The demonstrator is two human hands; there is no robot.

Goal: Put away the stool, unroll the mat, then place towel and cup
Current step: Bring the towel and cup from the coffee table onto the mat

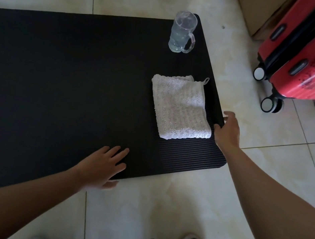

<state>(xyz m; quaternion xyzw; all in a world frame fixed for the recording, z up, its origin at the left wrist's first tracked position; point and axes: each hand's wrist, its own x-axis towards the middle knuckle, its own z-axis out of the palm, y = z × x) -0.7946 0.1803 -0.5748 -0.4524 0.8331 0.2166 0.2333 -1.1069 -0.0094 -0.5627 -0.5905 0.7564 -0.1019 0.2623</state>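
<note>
- Black ribbed foam mat point(64, 82) lay unrolled on tiled floor point(179, 207), carrying folded white towel point(179, 107) and clear glass mug point(182, 32).
- Left hand point(102, 165) pressed flat, fingers spread, on its near edge.
- Right hand point(229, 130), fingers loose, touched its end edge.
- Red hard-shell suitcase point(311, 51) stood nearby.

Towel point(179, 107) (cup point(182, 33) behind) on mat point(64, 82)

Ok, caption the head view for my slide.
Black mat unrolled on tile, folded towel and glass cup on it, left hand and right hand at its edges.
</note>
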